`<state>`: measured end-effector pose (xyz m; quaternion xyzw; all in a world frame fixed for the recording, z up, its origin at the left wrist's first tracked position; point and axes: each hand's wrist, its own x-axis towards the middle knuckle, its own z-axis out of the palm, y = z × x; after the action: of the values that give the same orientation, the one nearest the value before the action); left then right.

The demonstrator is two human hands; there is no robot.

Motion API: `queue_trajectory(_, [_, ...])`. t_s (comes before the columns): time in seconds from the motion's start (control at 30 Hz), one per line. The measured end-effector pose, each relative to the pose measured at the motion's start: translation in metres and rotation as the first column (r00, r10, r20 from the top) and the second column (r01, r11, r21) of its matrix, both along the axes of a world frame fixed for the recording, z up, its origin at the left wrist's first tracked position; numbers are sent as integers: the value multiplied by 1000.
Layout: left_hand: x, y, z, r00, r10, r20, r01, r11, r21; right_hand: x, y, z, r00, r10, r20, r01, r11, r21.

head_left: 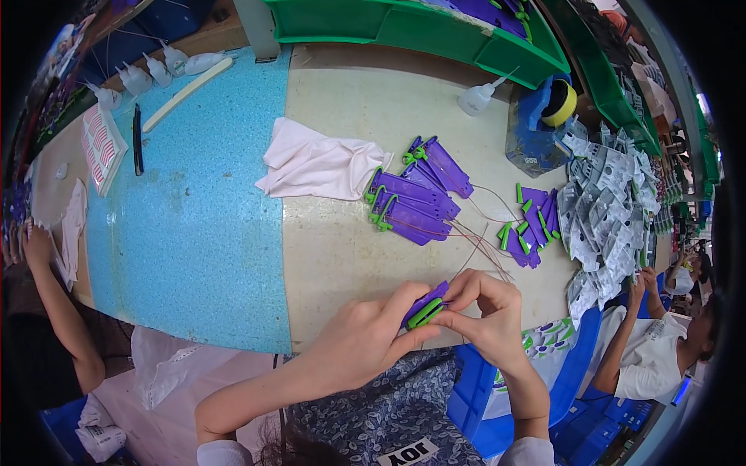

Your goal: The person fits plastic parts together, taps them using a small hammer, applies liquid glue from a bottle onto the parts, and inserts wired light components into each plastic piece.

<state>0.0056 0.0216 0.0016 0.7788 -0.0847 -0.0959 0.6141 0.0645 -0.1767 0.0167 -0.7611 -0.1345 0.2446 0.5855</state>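
At one o'clock, a green tray (423,46) holds purple pieces (501,17); at five, left hand (371,332) and right hand (491,311), nearly closed, pinch a purple-and-green part (425,309).

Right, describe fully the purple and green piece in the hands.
The purple and green piece has a purple body and a green part with a dark slot, plastic by its look. The left hand grips it, tilted, at the table's near edge; the right hand seems to touch its right end. Part is hidden.
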Motion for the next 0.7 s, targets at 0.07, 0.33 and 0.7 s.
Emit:
queue_trajectory(0.07, [-1, -7, -1, 998, 54, 35, -55, 998, 21, -7, 2, -6, 997, -78, -11, 78, 996, 38])
queue_trajectory(0.33, [-6, -10, 0, 981, 192, 33, -194, 980, 49, -17, 4, -8, 969, -223, 105, 227, 974, -20])
queue_trajectory(0.7, [19, -8, -5, 972, -109, 209, 80, 987, 141, -15, -5, 26, 887, 49, 459, 125, 932, -341])
